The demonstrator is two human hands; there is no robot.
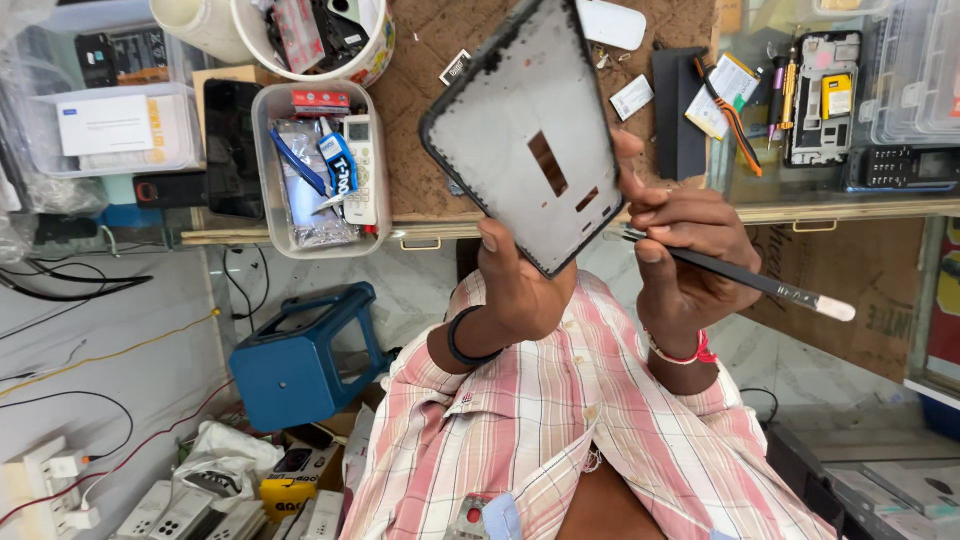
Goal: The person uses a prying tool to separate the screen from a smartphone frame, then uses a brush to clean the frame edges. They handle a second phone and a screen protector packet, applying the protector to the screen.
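My left hand (520,285), with a black band on its wrist, holds a grey phone display panel with a black rim (520,130) up in front of me, tilted, its bare metal back facing me. My right hand (690,255), with a red and white bracelet, touches the panel's right edge. It also grips a thin black tool with a pale flat tip (760,285) that points to the right. Both hands are raised above my pink checked shirt (560,430).
Behind the panel lies a brown work mat (430,100) on a glass-topped counter (800,210). On the counter stand a clear tub with a remote and packets (315,170), a white bucket of parts (320,40), an opened phone body (822,95) and screwdrivers (785,95). A blue stool (300,360) stands on the floor, with cables at the left.
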